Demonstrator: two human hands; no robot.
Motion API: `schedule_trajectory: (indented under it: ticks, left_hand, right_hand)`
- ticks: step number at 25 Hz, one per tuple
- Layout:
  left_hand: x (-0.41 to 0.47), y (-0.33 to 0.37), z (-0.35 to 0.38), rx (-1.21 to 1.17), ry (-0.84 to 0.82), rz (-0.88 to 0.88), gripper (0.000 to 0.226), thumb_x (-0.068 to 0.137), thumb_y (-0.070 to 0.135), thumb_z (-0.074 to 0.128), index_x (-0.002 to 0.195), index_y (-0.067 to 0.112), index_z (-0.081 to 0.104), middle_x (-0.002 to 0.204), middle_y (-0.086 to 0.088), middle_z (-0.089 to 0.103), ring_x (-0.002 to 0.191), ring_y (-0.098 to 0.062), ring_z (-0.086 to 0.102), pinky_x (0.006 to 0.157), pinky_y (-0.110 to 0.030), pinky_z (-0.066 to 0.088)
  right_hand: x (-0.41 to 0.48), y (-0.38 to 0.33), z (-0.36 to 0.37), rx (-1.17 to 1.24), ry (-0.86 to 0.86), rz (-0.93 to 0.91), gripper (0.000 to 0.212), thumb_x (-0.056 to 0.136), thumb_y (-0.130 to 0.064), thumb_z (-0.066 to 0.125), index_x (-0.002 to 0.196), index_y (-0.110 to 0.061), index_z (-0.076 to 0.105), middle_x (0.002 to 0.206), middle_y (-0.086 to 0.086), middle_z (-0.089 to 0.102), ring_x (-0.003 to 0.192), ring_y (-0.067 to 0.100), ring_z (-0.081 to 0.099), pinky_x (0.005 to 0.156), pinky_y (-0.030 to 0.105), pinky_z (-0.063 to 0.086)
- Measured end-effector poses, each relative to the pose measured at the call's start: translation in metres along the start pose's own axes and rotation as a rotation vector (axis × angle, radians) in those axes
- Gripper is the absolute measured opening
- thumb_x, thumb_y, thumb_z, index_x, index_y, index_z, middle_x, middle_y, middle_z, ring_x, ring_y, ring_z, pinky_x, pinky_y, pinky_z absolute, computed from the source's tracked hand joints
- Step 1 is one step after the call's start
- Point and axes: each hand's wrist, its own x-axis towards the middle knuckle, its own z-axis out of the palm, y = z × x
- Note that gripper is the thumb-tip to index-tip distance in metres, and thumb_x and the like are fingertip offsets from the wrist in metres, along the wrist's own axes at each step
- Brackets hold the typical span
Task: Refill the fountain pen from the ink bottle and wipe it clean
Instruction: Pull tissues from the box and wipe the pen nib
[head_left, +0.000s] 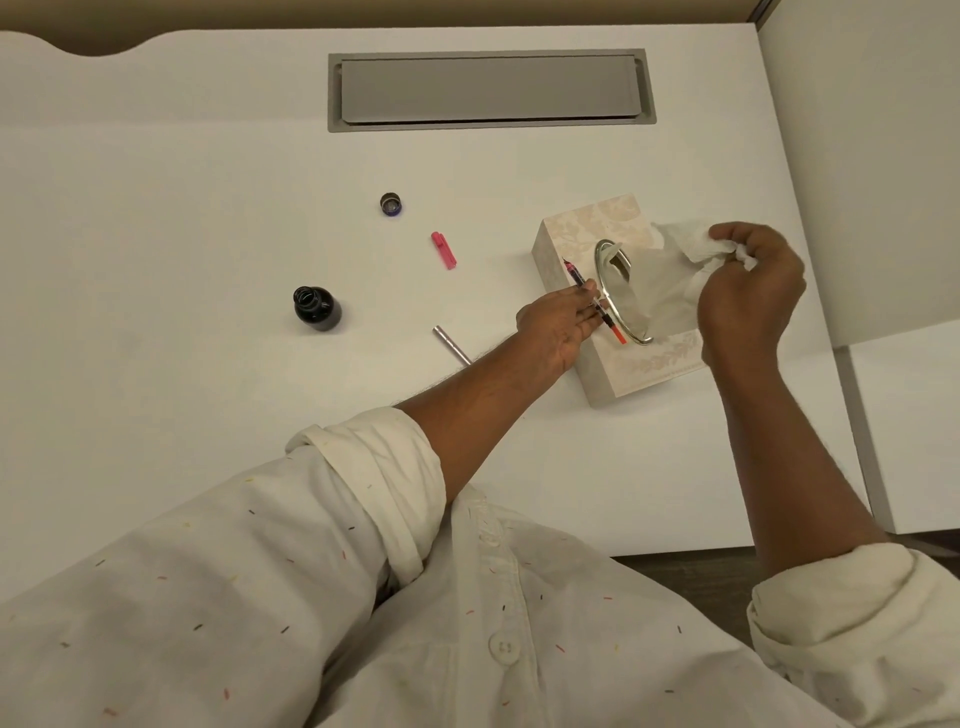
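1. Our rolled white sleeve (374, 467) lies nearest.
2. Our left hand (558, 325) pinches the slim pink-and-black fountain pen (578, 274) over the beige tissue box (587, 223).
3. Our right hand (748, 296) pinches a crumpled white tissue (680, 239).

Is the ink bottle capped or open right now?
Open. The ink bottle stands upright with its mouth bare, and its cap lies apart on the desk, farther from the person.

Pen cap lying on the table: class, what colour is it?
The pen cap is pink; the head view shows it best.
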Motion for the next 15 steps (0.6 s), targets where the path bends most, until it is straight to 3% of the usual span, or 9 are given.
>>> schedule_trajectory:
  ticks: [5, 9, 12, 15]
  left_hand:
    - [-0.002, 0.001, 0.0, 0.0, -0.037, 0.003, 0.004, 0.085, -0.002, 0.061, 0.081, -0.002, 0.061, 0.08, -0.012, 0.063, 0.078, -0.024, 0.064, 0.086, -0.04, 0.054]
    - [-0.008, 0.007, -0.004, -0.031, -0.086, -0.014, 0.004, 0.088, 0.001, 0.059, 0.084, 0.0, 0.06, 0.08, -0.011, 0.06, 0.078, -0.023, 0.061, 0.084, -0.038, 0.053]
    - [-0.015, 0.012, -0.017, -0.024, -0.106, 0.008, 0.007, 0.089, 0.002, 0.057, 0.084, 0.002, 0.061, 0.08, -0.008, 0.063, 0.081, -0.022, 0.059, 0.095, -0.039, 0.047]
    - [-0.024, 0.021, -0.038, -0.016, -0.097, 0.059, 0.011, 0.089, 0.002, 0.056, 0.081, 0.003, 0.062, 0.065, -0.002, 0.068, 0.077, -0.022, 0.06, 0.091, -0.038, 0.05]
  right_hand:
    - [0.018, -0.024, -0.022, 0.008, 0.107, -0.055, 0.051, 0.065, 0.001, 0.03, 0.096, -0.008, 0.069, 0.092, -0.005, 0.064, 0.091, 0.005, 0.06, 0.081, 0.008, 0.045]
    - [0.025, -0.039, -0.037, 0.104, 0.193, -0.177, 0.041, 0.068, -0.003, 0.03, 0.086, -0.02, 0.063, 0.083, -0.016, 0.058, 0.082, -0.005, 0.054, 0.081, 0.009, 0.043]
    - [0.023, -0.043, -0.032, 0.181, 0.185, -0.116, 0.036, 0.074, -0.001, 0.03, 0.079, -0.028, 0.053, 0.084, -0.016, 0.056, 0.086, 0.0, 0.055, 0.082, 0.011, 0.044]
    - [0.01, -0.047, -0.016, 0.209, 0.117, 0.002, 0.033, 0.074, -0.004, 0.031, 0.086, -0.022, 0.055, 0.092, -0.009, 0.06, 0.095, 0.007, 0.058, 0.086, 0.015, 0.047]
